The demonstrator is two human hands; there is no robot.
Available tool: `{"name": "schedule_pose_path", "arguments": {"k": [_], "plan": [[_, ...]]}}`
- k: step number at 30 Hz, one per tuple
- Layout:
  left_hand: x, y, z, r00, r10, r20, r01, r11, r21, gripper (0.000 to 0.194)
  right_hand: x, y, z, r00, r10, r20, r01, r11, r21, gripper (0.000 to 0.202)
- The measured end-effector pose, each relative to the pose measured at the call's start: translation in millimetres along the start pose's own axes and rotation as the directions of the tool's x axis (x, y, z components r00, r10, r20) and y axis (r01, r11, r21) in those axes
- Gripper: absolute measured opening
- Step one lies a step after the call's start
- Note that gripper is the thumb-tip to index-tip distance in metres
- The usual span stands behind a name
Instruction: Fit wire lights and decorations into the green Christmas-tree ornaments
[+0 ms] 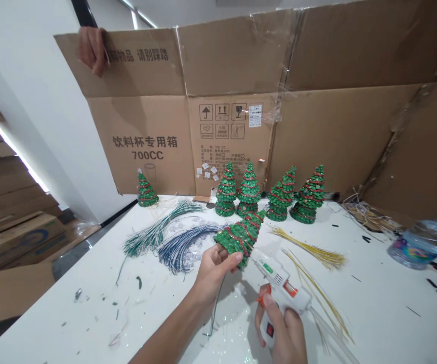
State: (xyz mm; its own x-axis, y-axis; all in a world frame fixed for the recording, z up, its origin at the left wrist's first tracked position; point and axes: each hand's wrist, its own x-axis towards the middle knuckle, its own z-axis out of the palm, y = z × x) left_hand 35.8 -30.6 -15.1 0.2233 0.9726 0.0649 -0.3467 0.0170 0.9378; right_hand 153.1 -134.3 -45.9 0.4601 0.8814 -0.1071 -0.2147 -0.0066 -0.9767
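Observation:
My left hand (pixel 218 265) is closed around the base of a small green Christmas tree (pixel 242 233) wound with red trim, its tip leaning up to the right. A thin dark wire hangs below that hand. In my right hand (pixel 282 323) is a white hot glue gun (pixel 282 283) with an orange trigger, fingers wrapped round its handle. Its nozzle points up-left at the tree's lower edge; whether it touches cannot be told. Close by lie a bundle of dark blue wires (pixel 182 247), a bundle of green wires (pixel 148 235) and yellow wires (pixel 313 247).
Several finished-looking trees (pixel 226 192) stand along the back, with one small tree (pixel 147 191) at the far left. Behind them rises a cardboard wall (pixel 233 65), with another person's hand (pixel 92 49) over its top. A water bottle (pixel 419 242) stands on the right. Scraps litter the white table (pixel 100 323).

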Motion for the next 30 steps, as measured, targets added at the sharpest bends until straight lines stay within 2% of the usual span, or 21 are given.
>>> {"name": "schedule_pose_path", "arguments": {"k": [10,16,20,22,25,30], "plan": [[-1,0,1.2,1.0,-0.004,0.0,0.004,1.0,0.018,0.044,-1,0,2,0.999,-0.016,-0.04,0.016,1.0,-0.017,0.054],[2,1,-0.9,0.999,-0.012,-0.047,0.011,1.0,-0.023,0.045,2,3,-3,1.0,0.023,0.009,-0.023,1.0,0.02,0.065],[5,4,-3.0,0.996,0.002,-0.085,-0.006,0.999,-0.035,0.045,9,11,-20,0.99,-0.071,0.126,0.065,0.997,0.047,0.064],[6,9,-3.6,0.993,0.022,-0.117,-0.027,0.999,-0.044,0.046,12,15,-31,0.986,-0.096,0.136,0.102,0.994,-0.04,0.061],[8,22,-3.0,0.986,0.063,-0.154,-0.073,0.996,-0.057,0.04,17,20,-43,0.986,-0.145,0.083,0.161,0.957,-0.241,0.054],[23,64,7.5,0.969,0.166,-0.182,-0.186,0.978,-0.097,0.043,24,25,-53,0.961,-0.222,0.167,0.275,0.844,-0.461,0.054]]}}
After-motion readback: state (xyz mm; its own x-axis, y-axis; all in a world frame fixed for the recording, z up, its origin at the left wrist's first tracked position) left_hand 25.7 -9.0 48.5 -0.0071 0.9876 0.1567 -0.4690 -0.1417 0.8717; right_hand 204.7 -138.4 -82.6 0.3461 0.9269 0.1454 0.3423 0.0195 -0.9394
